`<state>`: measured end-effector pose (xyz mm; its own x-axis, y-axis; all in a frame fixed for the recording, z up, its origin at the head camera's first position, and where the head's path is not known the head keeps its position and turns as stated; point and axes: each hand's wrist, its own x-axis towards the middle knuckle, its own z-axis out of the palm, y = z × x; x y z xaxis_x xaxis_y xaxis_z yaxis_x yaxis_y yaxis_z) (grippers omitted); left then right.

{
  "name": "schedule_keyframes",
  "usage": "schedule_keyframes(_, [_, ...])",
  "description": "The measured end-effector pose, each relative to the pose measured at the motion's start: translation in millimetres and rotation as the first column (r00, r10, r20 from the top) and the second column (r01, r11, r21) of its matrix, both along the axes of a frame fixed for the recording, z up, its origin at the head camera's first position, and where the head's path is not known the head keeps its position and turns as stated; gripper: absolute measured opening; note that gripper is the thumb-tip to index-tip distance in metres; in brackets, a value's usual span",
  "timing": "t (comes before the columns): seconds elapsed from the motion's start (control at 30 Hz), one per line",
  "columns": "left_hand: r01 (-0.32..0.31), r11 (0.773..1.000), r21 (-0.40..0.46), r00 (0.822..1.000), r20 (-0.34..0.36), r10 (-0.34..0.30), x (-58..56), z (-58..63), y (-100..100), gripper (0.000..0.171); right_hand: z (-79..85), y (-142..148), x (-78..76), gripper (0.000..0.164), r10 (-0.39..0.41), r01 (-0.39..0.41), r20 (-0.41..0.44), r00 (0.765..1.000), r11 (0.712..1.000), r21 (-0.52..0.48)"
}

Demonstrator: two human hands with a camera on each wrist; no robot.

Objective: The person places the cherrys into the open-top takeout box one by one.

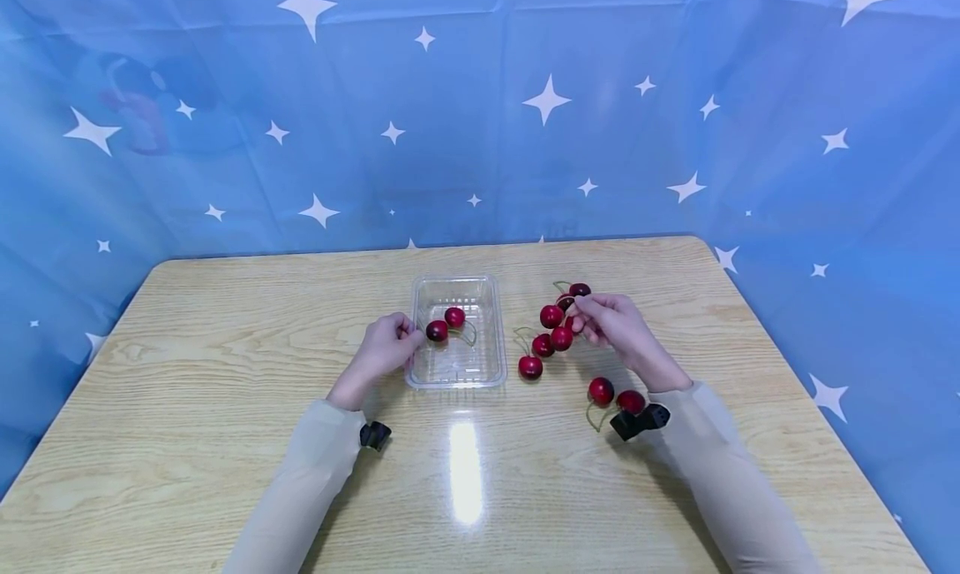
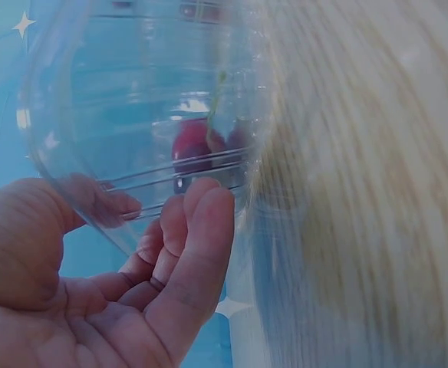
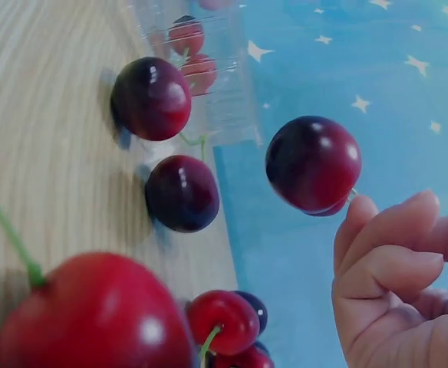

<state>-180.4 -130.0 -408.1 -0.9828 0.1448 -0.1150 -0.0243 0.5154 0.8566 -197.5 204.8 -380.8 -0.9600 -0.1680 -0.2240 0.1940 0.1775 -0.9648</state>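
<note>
A clear plastic box (image 1: 493, 372) stands on the table with two joined red cherries (image 1: 454, 317) inside. My left hand (image 1: 387, 343) grips its left wall; in the left wrist view the thumb shows through the plastic and the fingers (image 2: 205, 238) lie outside. To the right of the box my right hand (image 1: 618, 328) pinches a thin stem between thumb and fingertips. From that stem hangs a dark red cherry (image 3: 314, 165), raised off the table in the right wrist view, with a second one mostly hidden behind it.
Several loose cherries (image 1: 530, 368) lie between the box and my right hand. Another joined pair (image 1: 601, 391) rests beside the right wrist, close to its black strap (image 1: 639, 421). Behind the wooden table (image 1: 225, 374) hangs a blue cloth (image 1: 480, 141) with white stars.
</note>
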Motion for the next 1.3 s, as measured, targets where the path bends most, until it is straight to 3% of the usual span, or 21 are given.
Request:
schedule_keyframes(0.53, [0.005, 1.000, 0.002, 1.000, -0.003, -0.005, 0.2, 1.7, 0, 0.009, 10.2, -20, -3.4, 0.034, 0.024, -0.025, -0.017, 1.000, 0.998, -0.056])
schedule_keyframes(0.8, [-0.001, 1.000, 0.015, 1.000, 0.006, 0.001, 0.5, 1.2, 0, 0.009, 12.6, -32, -6.2, 0.028, 0.033, -0.033, -0.004, 0.999, 0.997, -0.075])
schedule_keyframes(1.07, [0.000, 1.000, 0.015, 1.000, 0.009, 0.000, 0.7, 0.4, 0, 0.009, 12.9, -46, -7.7, 0.034, 0.038, -0.037, 0.018, 0.999, 0.999, -0.028])
schedule_keyframes(1.3, [0.007, 1.000, -0.005, 1.000, -0.012, -0.007, 1.0, 0.2, 0, 0.008, 12.2, -63, -10.5, 0.036, 0.026, -0.026, 0.000, 1.000, 0.998, -0.052])
